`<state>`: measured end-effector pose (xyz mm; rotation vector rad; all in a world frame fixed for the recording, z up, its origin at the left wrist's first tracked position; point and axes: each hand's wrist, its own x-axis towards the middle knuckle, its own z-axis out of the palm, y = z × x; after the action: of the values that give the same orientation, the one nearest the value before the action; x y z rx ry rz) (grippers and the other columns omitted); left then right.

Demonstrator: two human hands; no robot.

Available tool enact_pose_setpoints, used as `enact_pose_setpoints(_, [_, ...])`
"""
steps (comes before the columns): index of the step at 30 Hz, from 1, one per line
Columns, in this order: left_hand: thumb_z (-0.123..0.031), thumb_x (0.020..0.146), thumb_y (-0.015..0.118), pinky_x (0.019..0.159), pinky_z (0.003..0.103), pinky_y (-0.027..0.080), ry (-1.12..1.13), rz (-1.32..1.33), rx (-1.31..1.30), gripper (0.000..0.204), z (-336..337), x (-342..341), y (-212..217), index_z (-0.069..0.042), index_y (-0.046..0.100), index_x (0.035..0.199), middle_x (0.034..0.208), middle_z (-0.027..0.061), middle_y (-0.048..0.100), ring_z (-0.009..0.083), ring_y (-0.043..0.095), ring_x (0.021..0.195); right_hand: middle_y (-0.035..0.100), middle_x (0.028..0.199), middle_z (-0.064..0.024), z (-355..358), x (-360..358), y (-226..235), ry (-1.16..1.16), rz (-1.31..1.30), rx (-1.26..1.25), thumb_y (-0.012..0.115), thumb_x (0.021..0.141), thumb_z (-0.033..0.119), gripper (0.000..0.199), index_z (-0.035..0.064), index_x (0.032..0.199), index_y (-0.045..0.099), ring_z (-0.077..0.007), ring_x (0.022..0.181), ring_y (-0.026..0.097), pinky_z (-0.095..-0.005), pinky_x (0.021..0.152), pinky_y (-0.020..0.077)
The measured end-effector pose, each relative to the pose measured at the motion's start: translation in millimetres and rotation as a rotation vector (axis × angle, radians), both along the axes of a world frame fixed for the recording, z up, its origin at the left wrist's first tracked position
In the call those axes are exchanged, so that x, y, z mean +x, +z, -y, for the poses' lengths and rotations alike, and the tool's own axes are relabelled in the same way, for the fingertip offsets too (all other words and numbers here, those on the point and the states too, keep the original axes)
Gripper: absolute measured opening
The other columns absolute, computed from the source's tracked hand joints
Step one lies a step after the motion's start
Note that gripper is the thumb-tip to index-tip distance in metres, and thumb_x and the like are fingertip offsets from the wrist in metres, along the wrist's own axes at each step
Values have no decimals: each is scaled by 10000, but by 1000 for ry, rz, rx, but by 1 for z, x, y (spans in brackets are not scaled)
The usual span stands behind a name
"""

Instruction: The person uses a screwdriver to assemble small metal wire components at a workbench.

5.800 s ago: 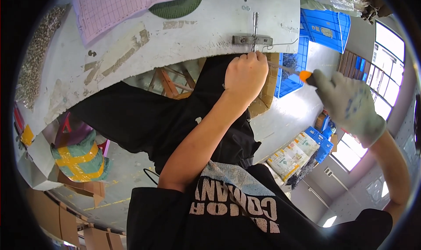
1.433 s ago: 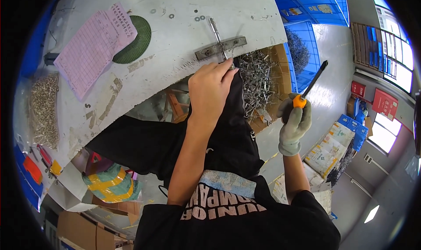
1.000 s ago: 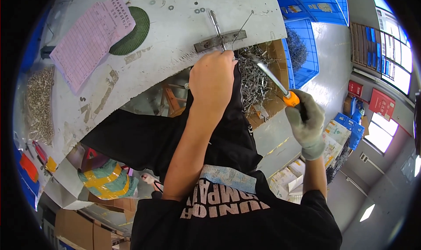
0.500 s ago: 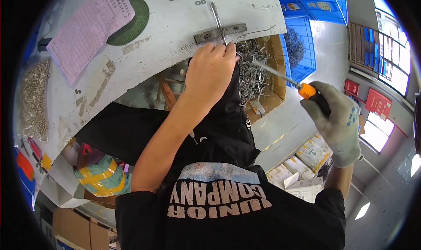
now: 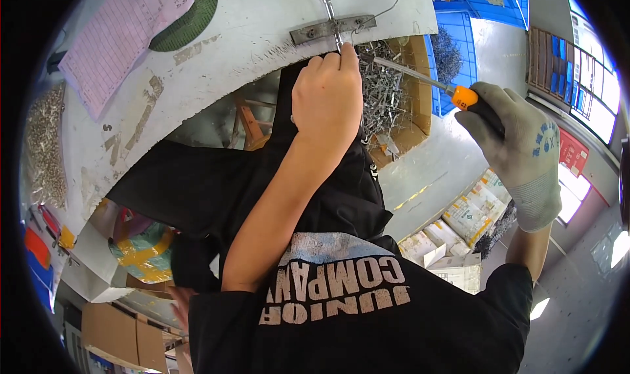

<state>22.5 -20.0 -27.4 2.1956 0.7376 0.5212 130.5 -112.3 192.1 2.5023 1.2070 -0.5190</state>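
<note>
My bare left hand (image 5: 328, 95) is closed at the table's front edge, its fingertips at the near end of a thin metal rod (image 5: 327, 0). That rod passes across a dark metal bar (image 5: 333, 29) fixed to the table. A bent wire (image 5: 387, 13) sticks out by the bar's right end. In my gloved right hand (image 5: 518, 147) is a screwdriver (image 5: 463, 97) with an orange and black handle. Its shaft slants left, and the tip is close to my left fingertips; whether it touches anything there is unclear. Exactly what the left fingers pinch is hidden.
Below the table edge stands a cardboard box (image 5: 420, 111) of metal strips. Blue crates (image 5: 482, 0) are behind it. A pink paper sheet (image 5: 125, 42) overlaps a green round mat (image 5: 203, 13). A bag of small parts (image 5: 46, 147) lies left. Another person's hand (image 5: 180, 305) shows at lower left.
The whole view has shifted a little. My right hand has moved right with the screwdriver. The wire by the bar now points more upward. Another person's hand has appeared at lower left.
</note>
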Motion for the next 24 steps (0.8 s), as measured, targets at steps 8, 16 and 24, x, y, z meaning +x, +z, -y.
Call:
enact_pose_setpoints(8, [-120,861,698,630,376,527,-102,38,9,227,-8,-4,-4,-5,722,1056,774,112,669,281,656,718,709,910,-108,3,6,-5,8,4,-35,756,874,254,317,68,1121,687,-221,744,707,-322,681,542])
enact_pose_setpoints(16, [-104,866,682,606,361,523,115,96,42,210,14,5,-9,-11,723,1050,690,74,627,244,645,678,681,823,-68,4,10,-15,111,43,-33,714,908,353,296,131,1103,689,-217,712,695,-345,639,526])
enact_pose_setpoints(24, [-137,871,717,608,384,504,-76,144,-37,219,-11,-3,-11,-20,725,1056,723,122,639,310,634,669,663,801,-70,3,13,-16,186,73,-42,722,898,343,300,122,1098,683,-221,686,681,-349,621,517])
